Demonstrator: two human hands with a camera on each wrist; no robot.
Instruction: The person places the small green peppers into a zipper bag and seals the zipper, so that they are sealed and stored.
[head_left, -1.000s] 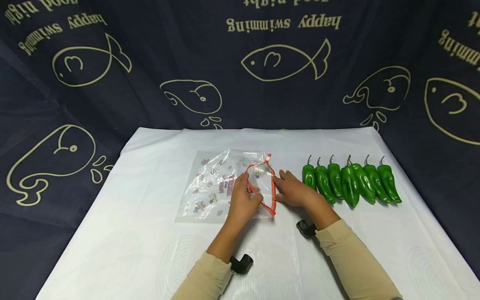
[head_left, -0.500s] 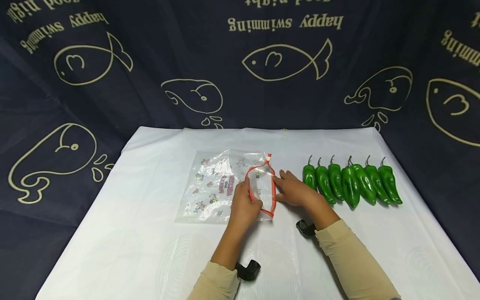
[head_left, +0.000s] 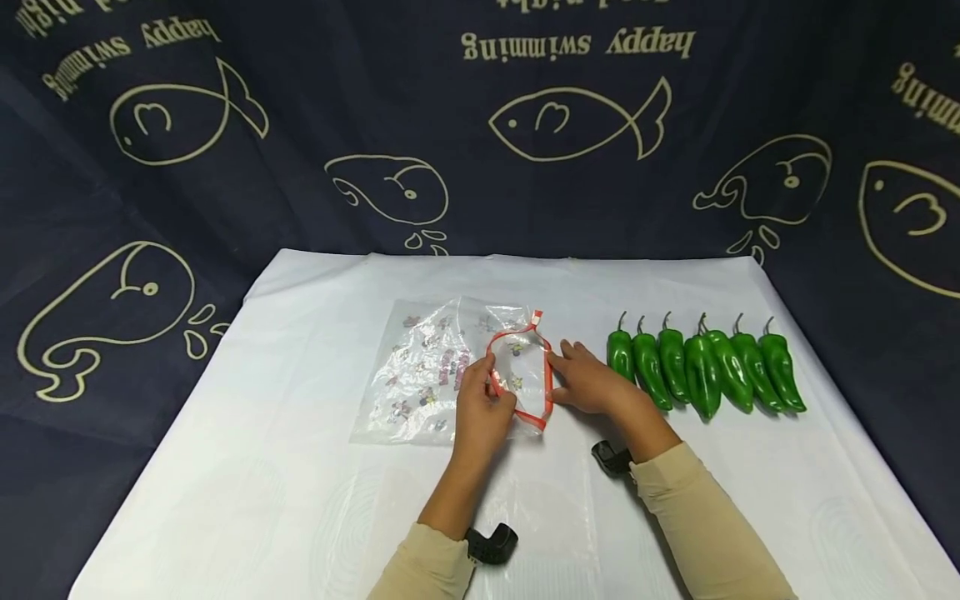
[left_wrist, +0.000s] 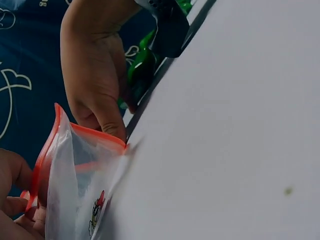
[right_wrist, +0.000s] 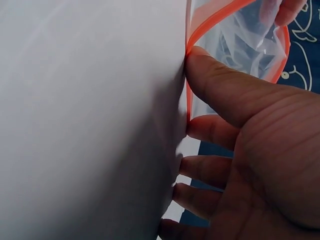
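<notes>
A clear zip bag (head_left: 420, 367) with cartoon prints lies on the white table, its red-edged mouth facing right and standing apart. My left hand (head_left: 480, 412) pinches the raised left side of the red zip edge (left_wrist: 44, 155) between thumb and fingers. Across the mouth, my right hand (head_left: 588, 379) presses the other red edge down on the table with thumb and fingertips; the right wrist view shows those fingers extended, with the thumb (right_wrist: 215, 80) on the strip. Beyond the right hand, several green peppers (head_left: 703, 375) lie side by side in a row, stems pointing away.
The white cloth-covered table (head_left: 247, 467) extends around the bag, with a dark fish-print curtain (head_left: 420, 67) behind it. A black wrist camera (head_left: 492, 543) sits on the left wrist and another black device (head_left: 611, 458) on the right.
My left hand has shifted slightly left with its red edge, so the bag's mouth is a little wider. The right hand and the peppers stay in place.
</notes>
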